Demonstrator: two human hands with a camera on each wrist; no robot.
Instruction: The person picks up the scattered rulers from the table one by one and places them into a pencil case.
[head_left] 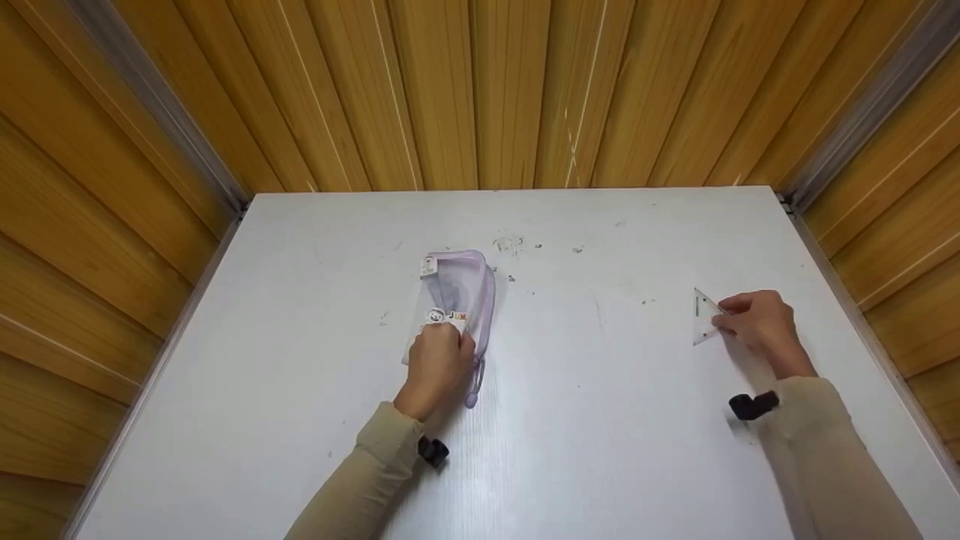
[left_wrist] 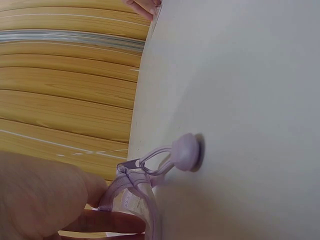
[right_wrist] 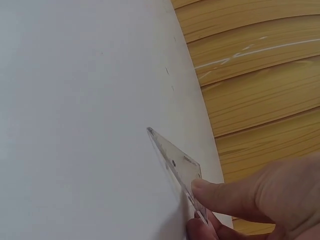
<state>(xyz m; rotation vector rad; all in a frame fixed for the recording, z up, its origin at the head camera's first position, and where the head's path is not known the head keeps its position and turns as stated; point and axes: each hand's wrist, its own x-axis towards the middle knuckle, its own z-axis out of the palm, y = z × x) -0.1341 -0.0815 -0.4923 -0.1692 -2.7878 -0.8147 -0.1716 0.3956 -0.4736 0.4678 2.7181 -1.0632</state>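
Observation:
A clear pencil pouch (head_left: 457,285) with lilac zipper edging lies left of the table's middle in the head view. My left hand (head_left: 439,360) grips its near end, thumb and fingers pinching the edge by the zipper. From that zipper a lilac cord pull (left_wrist: 185,152) hangs, its rounded end by the tabletop in the left wrist view. Over at the right side, my right hand (head_left: 765,326) pinches a small transparent set square (head_left: 703,319) between thumb and fingers. One corner of the set square (right_wrist: 175,160) points away from the hand in the right wrist view.
The white table (head_left: 585,450) carries a few dark scuff marks (head_left: 510,244) towards its back. Wood-patterned panels (head_left: 510,90) rise behind it and on both sides, with grey metal strips at the corners. A wide stretch of tabletop separates the hands.

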